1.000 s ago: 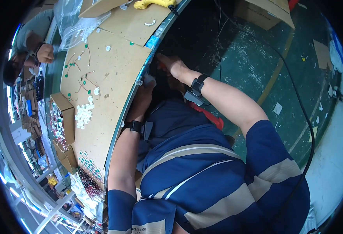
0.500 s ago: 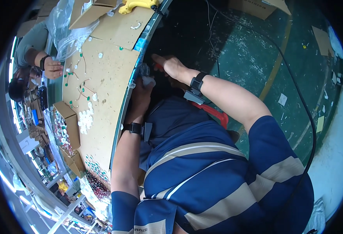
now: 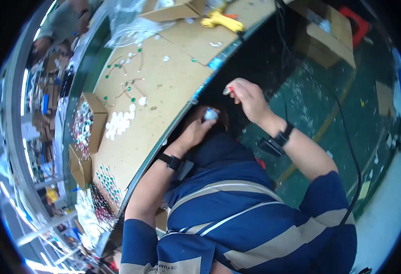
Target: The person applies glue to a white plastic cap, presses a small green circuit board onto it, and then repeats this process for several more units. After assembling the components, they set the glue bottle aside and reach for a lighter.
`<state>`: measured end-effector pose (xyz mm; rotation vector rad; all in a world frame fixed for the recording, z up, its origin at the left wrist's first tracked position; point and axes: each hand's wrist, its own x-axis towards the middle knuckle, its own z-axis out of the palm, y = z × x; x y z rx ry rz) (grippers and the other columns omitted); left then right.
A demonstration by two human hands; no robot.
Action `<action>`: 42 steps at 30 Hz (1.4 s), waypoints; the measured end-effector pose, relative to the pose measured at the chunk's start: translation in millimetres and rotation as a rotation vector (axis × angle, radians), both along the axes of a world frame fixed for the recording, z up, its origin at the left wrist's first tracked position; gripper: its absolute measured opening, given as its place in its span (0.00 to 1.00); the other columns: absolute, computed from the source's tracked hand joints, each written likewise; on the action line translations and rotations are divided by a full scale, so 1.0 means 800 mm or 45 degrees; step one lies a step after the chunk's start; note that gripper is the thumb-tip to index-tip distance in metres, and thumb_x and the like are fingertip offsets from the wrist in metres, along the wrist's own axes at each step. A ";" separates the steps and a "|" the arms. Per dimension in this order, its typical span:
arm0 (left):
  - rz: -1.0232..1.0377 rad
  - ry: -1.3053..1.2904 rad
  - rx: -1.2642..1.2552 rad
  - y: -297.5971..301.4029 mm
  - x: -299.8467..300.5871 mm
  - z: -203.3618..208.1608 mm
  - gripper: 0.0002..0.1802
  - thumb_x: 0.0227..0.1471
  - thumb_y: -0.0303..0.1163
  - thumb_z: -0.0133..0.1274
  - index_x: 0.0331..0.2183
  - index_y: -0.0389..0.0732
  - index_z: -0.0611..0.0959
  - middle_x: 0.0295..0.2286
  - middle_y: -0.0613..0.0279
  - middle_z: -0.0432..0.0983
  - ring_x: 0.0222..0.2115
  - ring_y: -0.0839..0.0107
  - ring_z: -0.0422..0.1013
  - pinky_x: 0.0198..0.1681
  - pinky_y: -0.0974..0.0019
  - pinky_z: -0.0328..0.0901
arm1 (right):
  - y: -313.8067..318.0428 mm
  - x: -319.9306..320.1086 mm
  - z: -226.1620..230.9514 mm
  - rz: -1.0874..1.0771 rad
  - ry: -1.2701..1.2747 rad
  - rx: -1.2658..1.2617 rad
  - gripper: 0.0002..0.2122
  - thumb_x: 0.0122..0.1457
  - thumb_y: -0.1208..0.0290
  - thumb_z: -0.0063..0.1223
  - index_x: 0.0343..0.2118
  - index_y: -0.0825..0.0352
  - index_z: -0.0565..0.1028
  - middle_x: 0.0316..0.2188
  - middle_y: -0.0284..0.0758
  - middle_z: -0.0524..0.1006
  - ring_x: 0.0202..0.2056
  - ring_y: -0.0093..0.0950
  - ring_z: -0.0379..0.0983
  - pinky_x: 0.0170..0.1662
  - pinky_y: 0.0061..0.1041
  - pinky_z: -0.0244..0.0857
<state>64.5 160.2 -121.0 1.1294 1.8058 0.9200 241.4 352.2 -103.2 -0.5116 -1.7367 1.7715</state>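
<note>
Beside the counter (image 3: 173,82), a pale rounded object (image 3: 211,114) is pinched between the fingers (image 3: 207,124) of the left hand (image 3: 195,133); a small red-and-metal piece (image 3: 228,90) (its details blurred) is pinched by the right hand (image 3: 252,101).

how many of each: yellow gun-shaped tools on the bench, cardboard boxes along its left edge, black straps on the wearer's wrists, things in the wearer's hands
Yellow gun-shaped tool on the bench: 1
Cardboard boxes, left edge: 2
Black wrist straps: 2
Held things: 2 (pale blue-white thing in the left hand, red-and-metallic thing in the right hand)
Total: 7
</note>
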 end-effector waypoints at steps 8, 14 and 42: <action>-0.265 -0.115 0.082 -0.030 0.036 0.112 0.21 0.64 0.24 0.63 0.56 0.39 0.80 0.51 0.59 0.82 0.52 0.68 0.78 0.59 0.62 0.72 | 0.004 -0.063 0.136 -0.367 -0.010 1.092 0.11 0.70 0.71 0.59 0.49 0.70 0.82 0.42 0.41 0.81 0.46 0.43 0.78 0.51 0.38 0.72; -0.015 -0.313 0.246 -0.068 0.023 0.182 0.21 0.66 0.26 0.62 0.58 0.38 0.78 0.53 0.60 0.83 0.53 0.71 0.78 0.57 0.65 0.72 | 0.001 -0.150 0.133 -0.038 -0.152 1.330 0.12 0.65 0.74 0.63 0.50 0.67 0.84 0.45 0.44 0.82 0.48 0.46 0.77 0.54 0.40 0.72; 0.708 0.358 0.425 -0.206 -0.051 0.171 0.33 0.60 0.17 0.56 0.66 0.41 0.77 0.57 0.52 0.72 0.57 0.58 0.73 0.60 0.60 0.70 | -0.147 -0.173 0.150 0.309 -0.153 0.666 0.14 0.60 0.75 0.69 0.48 0.69 0.82 0.36 0.36 0.84 0.34 0.25 0.80 0.40 0.26 0.75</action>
